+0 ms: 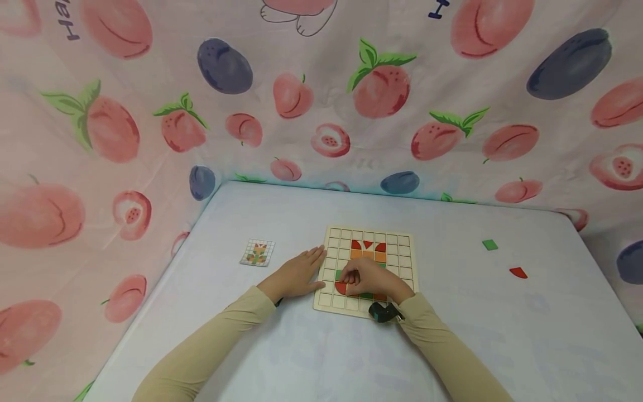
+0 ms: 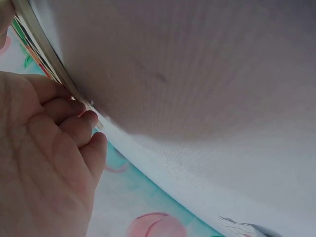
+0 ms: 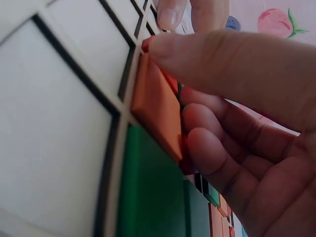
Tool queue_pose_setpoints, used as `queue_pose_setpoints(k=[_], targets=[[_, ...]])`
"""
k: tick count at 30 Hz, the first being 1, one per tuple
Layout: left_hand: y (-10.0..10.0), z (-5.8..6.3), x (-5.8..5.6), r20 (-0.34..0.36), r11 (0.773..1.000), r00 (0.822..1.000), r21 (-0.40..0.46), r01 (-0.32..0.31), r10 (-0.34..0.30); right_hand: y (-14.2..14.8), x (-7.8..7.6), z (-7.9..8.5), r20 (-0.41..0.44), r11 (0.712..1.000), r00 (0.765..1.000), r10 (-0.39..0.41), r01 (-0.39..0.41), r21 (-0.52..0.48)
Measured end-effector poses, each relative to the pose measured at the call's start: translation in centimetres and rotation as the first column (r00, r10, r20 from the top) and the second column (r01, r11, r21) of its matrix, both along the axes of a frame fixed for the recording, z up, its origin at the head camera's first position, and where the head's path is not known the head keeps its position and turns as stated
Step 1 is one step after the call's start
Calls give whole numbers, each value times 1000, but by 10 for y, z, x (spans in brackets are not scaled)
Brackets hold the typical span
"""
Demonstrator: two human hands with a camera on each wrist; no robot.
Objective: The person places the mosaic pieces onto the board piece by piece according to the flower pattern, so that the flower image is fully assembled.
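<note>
A pale square grid board (image 1: 404, 261) lies on the table, with red, orange and green flat tiles set in its middle. My left hand (image 1: 297, 273) lies at the board's left edge, fingers extended; the left wrist view has its fingertips (image 2: 91, 118) right at that edge. Over the board's lower part my right hand (image 1: 374, 277) is bent down, thumb and fingers curled at a red quarter-circle tile (image 1: 340, 288) in the lower left of the pattern. Up close, the thumb reaches a red tile (image 3: 146, 43) beside an orange tile (image 3: 157, 106); the hand covers several tiles.
Left of the board is a small pattern card (image 1: 257, 253) showing a tile picture on a grid. A loose green tile (image 1: 490, 244) and a loose red quarter-circle tile (image 1: 518, 273) lie to the right. Fruit-print cloth (image 1: 331, 139) hangs behind the white table (image 1: 452, 346).
</note>
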State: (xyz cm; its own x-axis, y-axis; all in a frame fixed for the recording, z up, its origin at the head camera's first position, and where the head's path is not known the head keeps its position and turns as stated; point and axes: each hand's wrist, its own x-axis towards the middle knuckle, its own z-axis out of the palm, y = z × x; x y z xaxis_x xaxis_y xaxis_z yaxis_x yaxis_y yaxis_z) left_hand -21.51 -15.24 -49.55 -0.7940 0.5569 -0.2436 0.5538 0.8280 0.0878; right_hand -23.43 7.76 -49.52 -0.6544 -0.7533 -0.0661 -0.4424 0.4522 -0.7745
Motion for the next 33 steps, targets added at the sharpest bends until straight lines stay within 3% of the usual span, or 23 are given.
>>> queue_pose_setpoints(k=[11, 17, 26, 33], targets=[[0, -1, 0, -3, 1000, 1000, -7, 3, -3, 0, 1, 4, -19, 999, 1000, 10, -9, 42], [0, -1, 1, -16, 1000, 1000, -1, 13, -13, 10, -4, 7, -3, 1000, 1000, 7, -7, -8], [-1, 1, 2, -29, 1000, 999, 11, 22, -22, 49, -14, 15, -25, 998, 999, -33, 31, -52], [-1, 0, 1, -34, 1000, 999, 7, 25, -24, 95, -22, 19, -51, 988, 989, -136, 131, -78]])
